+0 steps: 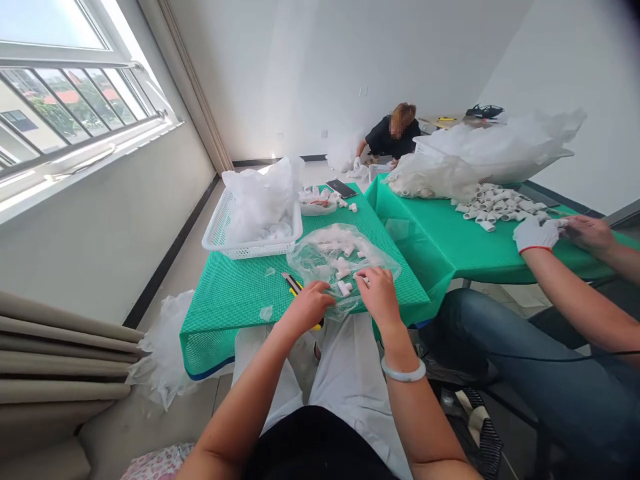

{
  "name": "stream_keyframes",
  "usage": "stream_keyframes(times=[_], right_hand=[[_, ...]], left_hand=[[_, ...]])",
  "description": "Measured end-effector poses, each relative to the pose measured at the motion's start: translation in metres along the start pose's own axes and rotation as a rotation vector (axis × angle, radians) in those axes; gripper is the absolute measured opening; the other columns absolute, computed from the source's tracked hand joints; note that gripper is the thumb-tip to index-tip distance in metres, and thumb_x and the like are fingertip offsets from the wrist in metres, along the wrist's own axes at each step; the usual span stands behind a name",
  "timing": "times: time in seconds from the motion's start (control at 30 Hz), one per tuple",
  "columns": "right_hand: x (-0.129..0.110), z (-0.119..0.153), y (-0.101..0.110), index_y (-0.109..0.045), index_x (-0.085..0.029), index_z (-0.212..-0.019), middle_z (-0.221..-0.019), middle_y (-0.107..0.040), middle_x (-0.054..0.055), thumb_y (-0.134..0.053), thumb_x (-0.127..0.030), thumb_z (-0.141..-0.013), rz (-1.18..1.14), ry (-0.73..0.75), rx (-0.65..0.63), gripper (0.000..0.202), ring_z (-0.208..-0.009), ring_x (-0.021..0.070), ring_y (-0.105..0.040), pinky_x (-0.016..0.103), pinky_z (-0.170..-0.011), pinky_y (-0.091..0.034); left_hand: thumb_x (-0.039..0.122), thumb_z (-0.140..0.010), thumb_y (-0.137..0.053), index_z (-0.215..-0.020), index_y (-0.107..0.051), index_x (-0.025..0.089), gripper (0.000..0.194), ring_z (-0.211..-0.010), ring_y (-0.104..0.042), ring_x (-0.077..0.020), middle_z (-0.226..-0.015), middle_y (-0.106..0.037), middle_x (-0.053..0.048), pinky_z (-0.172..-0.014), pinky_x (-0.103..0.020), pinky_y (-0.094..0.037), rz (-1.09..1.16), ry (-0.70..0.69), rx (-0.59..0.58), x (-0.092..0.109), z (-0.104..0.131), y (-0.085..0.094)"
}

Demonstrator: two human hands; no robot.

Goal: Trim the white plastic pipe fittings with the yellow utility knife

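A clear plastic bag (307, 257) lies spread on the green-covered table in front of me, with several white T-shaped pipe fittings (344, 288) in and on it. My left hand (311, 305) has its fingers curled at the near edge of the bag, apparently holding the film. Just right of it, my right hand (380, 293) pinches a small white piece, seemingly a pipe fitting, over the bag; the fingers partly cover it. A yellow and black utility knife (292, 283) lies beside my left hand, partly hidden under it.
At the back left stands a white plastic basket (250, 251) stuffed with film. Behind the bag are a phone (342, 189) and a smaller bag of fittings (318, 200). A neighbour's gloved hand (536, 233) works beside a fittings pile (493, 203). Another person (393, 137) crouches behind.
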State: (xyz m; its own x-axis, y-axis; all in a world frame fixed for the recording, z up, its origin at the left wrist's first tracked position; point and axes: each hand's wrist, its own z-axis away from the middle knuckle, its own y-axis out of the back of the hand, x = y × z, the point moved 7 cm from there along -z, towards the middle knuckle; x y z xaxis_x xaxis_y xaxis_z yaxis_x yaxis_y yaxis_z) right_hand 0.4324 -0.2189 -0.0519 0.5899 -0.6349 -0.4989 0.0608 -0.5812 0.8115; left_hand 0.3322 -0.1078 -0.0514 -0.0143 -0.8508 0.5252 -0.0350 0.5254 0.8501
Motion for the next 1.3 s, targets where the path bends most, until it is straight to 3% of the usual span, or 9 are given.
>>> stream_keyframes(times=[0.1,0.2,0.37,0.5,0.6,0.67,0.83,1.0,1.3], right_hand=[[-0.015,0.011,-0.017,-0.065,-0.02,-0.091,-0.091,-0.064,0.01,-0.05,-0.031,-0.084,0.109,-0.007,-0.112,0.019,-0.093,0.0261,-0.051,0.036,-0.078,-0.041],[-0.024,0.016,-0.027,-0.062,-0.021,-0.1,-0.091,-0.063,0.012,-0.052,-0.026,-0.083,0.178,0.005,-0.144,0.021,-0.096,0.0273,-0.05,0.036,-0.078,-0.04],[-0.024,0.009,-0.02,-0.062,-0.019,-0.097,-0.085,-0.064,0.012,-0.052,-0.022,-0.083,0.098,-0.061,-0.146,0.018,-0.094,0.0283,-0.053,0.037,-0.075,-0.042],[-0.045,0.011,-0.009,-0.06,-0.02,-0.099,-0.089,-0.066,0.008,-0.05,-0.036,-0.085,-0.37,-0.029,-0.049,0.023,-0.086,0.0226,-0.058,0.035,-0.074,-0.047],[-0.077,0.021,-0.025,-0.058,-0.021,-0.104,-0.098,-0.067,0.007,-0.051,-0.041,-0.085,-0.782,0.066,-0.15,0.028,-0.084,0.0183,-0.062,0.032,-0.075,-0.051],[-0.095,0.026,-0.037,-0.059,-0.023,-0.104,-0.101,-0.066,0.006,-0.05,-0.04,-0.086,-0.867,0.109,-0.174,0.026,-0.087,0.0177,-0.063,0.032,-0.077,-0.051],[-0.111,0.022,-0.048,-0.065,-0.025,-0.095,-0.099,-0.066,0.006,-0.048,-0.036,-0.087,-0.621,0.282,-0.037,0.022,-0.098,0.0216,-0.057,0.04,-0.088,-0.046],[-0.1,0.015,-0.058,-0.066,-0.023,-0.086,-0.087,-0.067,0.006,-0.043,-0.032,-0.088,-0.475,0.32,-0.08,0.024,-0.092,0.0215,-0.056,0.038,-0.085,-0.045],[-0.091,0.017,-0.066,-0.066,-0.023,-0.082,-0.085,-0.068,0.005,-0.047,-0.034,-0.085,-0.536,0.251,-0.157,0.023,-0.09,0.0209,-0.058,0.035,-0.08,-0.046]], left_hand=[[0.005,-0.081,-0.046,-0.09,-0.071,0.022,0.032,-0.115,-0.051,-0.0235,-0.116,-0.06,-0.009,-0.101,-0.04,-0.04,0.017,-0.022,0.027,-0.001,0.008,0.001],[0.011,-0.085,-0.045,-0.092,-0.07,0.02,0.027,-0.113,-0.052,-0.0237,-0.114,-0.06,-0.011,-0.098,-0.039,-0.043,0.043,-0.032,0.124,-0.001,0.013,0.007],[0.019,-0.087,-0.045,-0.094,-0.068,0.018,0.024,-0.103,-0.058,-0.0211,-0.107,-0.064,-0.01,-0.091,-0.036,-0.047,0.199,0.035,0.314,-0.011,0.023,0.025],[0.027,-0.084,-0.053,-0.113,-0.061,0.018,0.032,-0.089,-0.064,-0.0175,-0.106,-0.066,-0.009,-0.077,-0.029,-0.052,0.56,0.145,0.433,-0.028,0.031,0.034],[0.032,-0.08,-0.06,-0.123,-0.055,0.018,0.045,-0.086,-0.065,-0.0169,-0.103,-0.068,-0.007,-0.075,-0.028,-0.053,0.791,0.164,0.459,-0.035,0.037,0.035],[0.032,-0.078,-0.062,-0.117,-0.06,0.018,0.042,-0.086,-0.065,-0.0167,-0.099,-0.069,-0.006,-0.078,-0.028,-0.053,0.825,0.165,0.521,-0.041,0.044,0.039],[0.033,-0.071,-0.068,-0.096,-0.067,0.018,0.029,-0.08,-0.064,-0.0152,-0.094,-0.069,-0.005,-0.074,-0.027,-0.054,0.745,0.21,0.658,-0.069,0.061,0.046],[0.036,-0.068,-0.071,-0.081,-0.063,0.015,0.026,-0.074,-0.063,-0.0146,-0.08,-0.068,-0.005,-0.071,-0.027,-0.053,0.793,0.196,0.629,-0.089,0.061,0.034],[0.033,-0.072,-0.067,-0.081,-0.062,0.016,0.02,-0.079,-0.061,-0.0142,-0.084,-0.066,-0.005,-0.071,-0.026,-0.051,0.719,0.108,0.62,-0.084,0.06,0.034]])
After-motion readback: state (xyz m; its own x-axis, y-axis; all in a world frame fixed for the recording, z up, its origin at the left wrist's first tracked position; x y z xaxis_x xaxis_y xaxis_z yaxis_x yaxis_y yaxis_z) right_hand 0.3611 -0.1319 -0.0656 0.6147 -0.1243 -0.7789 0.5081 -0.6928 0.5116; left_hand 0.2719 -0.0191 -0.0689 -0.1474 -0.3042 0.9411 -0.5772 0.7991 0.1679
